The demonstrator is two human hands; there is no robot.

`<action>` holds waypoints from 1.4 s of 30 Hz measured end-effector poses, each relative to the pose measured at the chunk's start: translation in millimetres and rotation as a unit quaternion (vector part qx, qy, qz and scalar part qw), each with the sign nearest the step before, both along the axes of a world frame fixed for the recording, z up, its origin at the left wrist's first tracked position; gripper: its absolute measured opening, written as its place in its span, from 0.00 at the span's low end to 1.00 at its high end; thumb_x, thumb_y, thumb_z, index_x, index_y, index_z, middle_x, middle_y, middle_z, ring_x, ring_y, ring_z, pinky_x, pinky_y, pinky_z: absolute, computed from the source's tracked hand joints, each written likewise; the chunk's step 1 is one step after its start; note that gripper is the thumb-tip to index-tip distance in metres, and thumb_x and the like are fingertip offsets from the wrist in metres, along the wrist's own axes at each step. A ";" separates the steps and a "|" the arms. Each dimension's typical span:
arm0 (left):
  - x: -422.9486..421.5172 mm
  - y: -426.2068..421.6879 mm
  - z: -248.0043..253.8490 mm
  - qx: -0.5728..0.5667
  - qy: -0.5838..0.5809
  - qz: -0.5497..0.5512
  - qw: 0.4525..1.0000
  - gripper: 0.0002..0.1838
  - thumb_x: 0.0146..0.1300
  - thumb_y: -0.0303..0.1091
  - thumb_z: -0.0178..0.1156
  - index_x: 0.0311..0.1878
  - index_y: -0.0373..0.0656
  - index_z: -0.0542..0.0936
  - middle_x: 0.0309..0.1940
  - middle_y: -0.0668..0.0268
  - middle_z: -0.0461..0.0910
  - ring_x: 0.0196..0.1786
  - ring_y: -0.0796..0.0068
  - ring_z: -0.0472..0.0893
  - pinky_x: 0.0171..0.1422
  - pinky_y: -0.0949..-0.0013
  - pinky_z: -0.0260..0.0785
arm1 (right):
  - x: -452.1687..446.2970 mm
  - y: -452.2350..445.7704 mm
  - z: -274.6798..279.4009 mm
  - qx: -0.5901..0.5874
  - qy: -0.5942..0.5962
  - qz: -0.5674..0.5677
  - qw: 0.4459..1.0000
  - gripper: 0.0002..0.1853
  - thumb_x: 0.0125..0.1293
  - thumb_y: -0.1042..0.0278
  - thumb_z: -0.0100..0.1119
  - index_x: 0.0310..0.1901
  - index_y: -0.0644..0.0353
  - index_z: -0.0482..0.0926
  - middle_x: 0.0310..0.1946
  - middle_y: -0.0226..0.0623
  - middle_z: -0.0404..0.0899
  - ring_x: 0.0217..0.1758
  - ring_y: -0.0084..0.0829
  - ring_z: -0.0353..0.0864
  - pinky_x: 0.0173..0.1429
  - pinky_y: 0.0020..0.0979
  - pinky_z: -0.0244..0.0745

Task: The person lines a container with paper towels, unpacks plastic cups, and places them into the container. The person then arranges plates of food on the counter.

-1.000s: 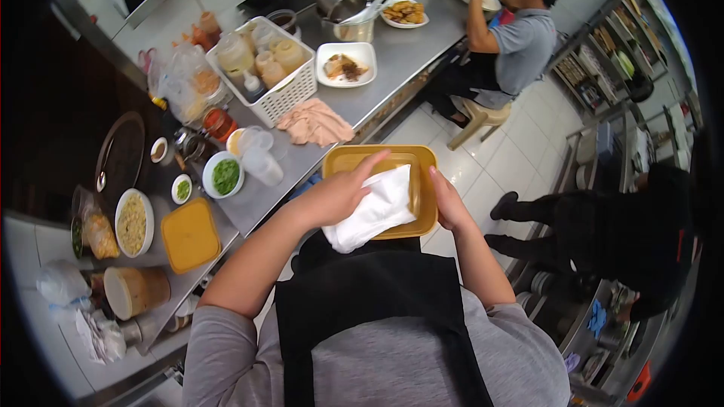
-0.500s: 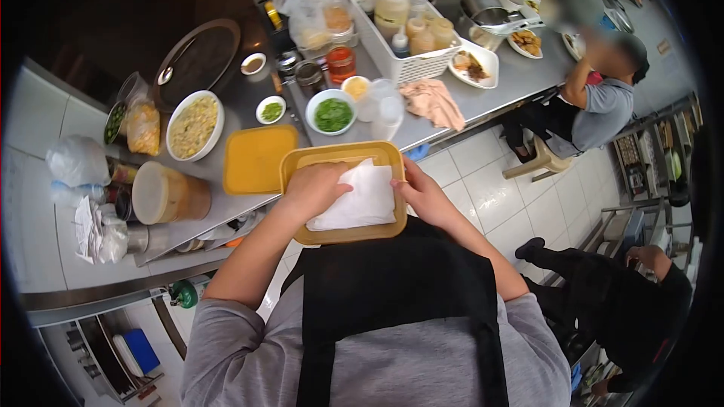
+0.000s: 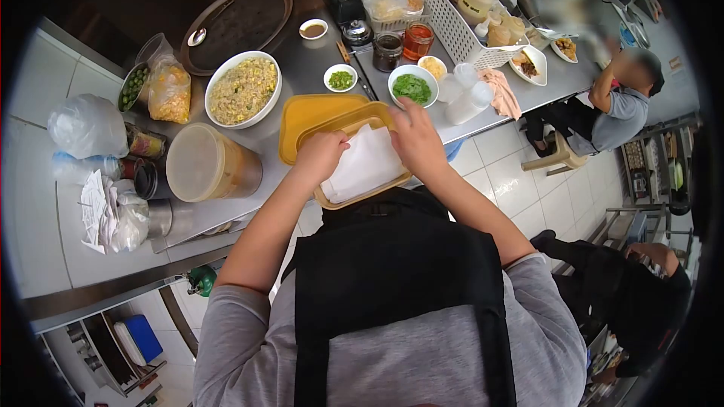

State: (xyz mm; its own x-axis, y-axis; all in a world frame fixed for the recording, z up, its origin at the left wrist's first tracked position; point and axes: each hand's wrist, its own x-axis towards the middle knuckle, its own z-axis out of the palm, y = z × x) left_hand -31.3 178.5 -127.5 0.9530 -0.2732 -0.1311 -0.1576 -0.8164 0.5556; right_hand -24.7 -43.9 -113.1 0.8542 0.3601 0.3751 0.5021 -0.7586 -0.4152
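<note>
A yellowish plastic container [image 3: 329,200] is in front of me at the counter's edge, partly over a flat yellow lid [image 3: 296,117]. White paper [image 3: 366,162] lines its inside. My left hand [image 3: 323,157] reaches over the container's left side, with thumb and fingertips closed at the paper's upper left edge. At the right side, my right hand [image 3: 416,139] has its fingers apart near the rim, holding nothing I can see. Just beyond those fingers stands a white bowl of chopped greens [image 3: 412,87].
Left of the lid are a bowl of fried rice [image 3: 243,90] and a tall plastic tub [image 3: 211,164]. Clear plastic bottles [image 3: 469,102] and a pink cloth [image 3: 499,93] lie to the right, before a white basket [image 3: 452,22]. A seated co-worker [image 3: 618,105] is farther right.
The container has tilted and now overlaps the lid. My right hand has left its grip on the right rim and moved up with fingers spread. My left hand has shifted to the paper's upper edge.
</note>
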 end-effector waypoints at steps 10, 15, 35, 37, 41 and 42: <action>11.4 16.0 -19.3 0.077 -0.110 -0.044 0.990 0.10 0.65 0.36 0.53 0.35 0.41 0.80 0.33 0.51 0.81 0.40 0.49 0.81 0.44 0.50 0.71 | -0.6 68.1 -38.9 -0.355 0.033 0.010 0.934 0.16 0.62 0.69 0.48 0.48 0.69 0.77 0.44 0.44 0.78 0.46 0.37 0.76 0.47 0.34 0.73; 18.3 19.5 -13.3 0.044 -0.130 -0.058 0.989 0.11 0.65 0.37 0.55 0.35 0.40 0.80 0.33 0.52 0.80 0.39 0.49 0.80 0.44 0.51 0.71 | -6.8 67.0 -31.7 -0.319 0.032 -0.005 0.947 0.14 0.61 0.68 0.50 0.43 0.67 0.79 0.42 0.44 0.77 0.48 0.38 0.76 0.50 0.34 0.73; 38.1 22.9 -2.1 0.208 -0.150 -0.172 0.951 0.13 0.66 0.39 0.50 0.43 0.51 0.84 0.41 0.61 0.82 0.44 0.56 0.83 0.50 0.55 0.74 | 6.5 63.3 -28.6 -0.251 -0.042 -0.017 0.967 0.13 0.63 0.65 0.50 0.48 0.58 0.73 0.40 0.37 0.78 0.48 0.36 0.79 0.53 0.35 0.68; 38.0 22.9 -3.7 0.281 -0.100 -0.164 0.940 0.12 0.66 0.39 0.51 0.44 0.50 0.82 0.39 0.61 0.83 0.45 0.57 0.83 0.49 0.57 0.74 | 2.5 72.4 -29.7 -0.287 -0.031 -0.012 0.957 0.13 0.62 0.63 0.50 0.46 0.56 0.74 0.40 0.33 0.79 0.49 0.32 0.77 0.52 0.35 0.65; 32.4 18.9 -9.5 0.277 -0.175 -0.137 0.935 0.12 0.59 0.36 0.61 0.46 0.49 0.80 0.37 0.60 0.83 0.44 0.57 0.83 0.47 0.54 0.74 | -0.3 67.4 -31.2 -0.300 -0.101 -0.025 0.948 0.14 0.61 0.62 0.51 0.47 0.56 0.75 0.41 0.30 0.78 0.50 0.31 0.75 0.50 0.35 0.66; 27.8 21.2 -5.7 0.279 -0.159 -0.128 0.938 0.12 0.58 0.34 0.61 0.46 0.48 0.79 0.38 0.61 0.83 0.44 0.56 0.83 0.48 0.56 0.74 | -3.9 66.7 -28.1 -0.276 -0.184 -0.014 0.943 0.14 0.61 0.62 0.52 0.46 0.56 0.76 0.42 0.31 0.78 0.49 0.32 0.75 0.50 0.35 0.66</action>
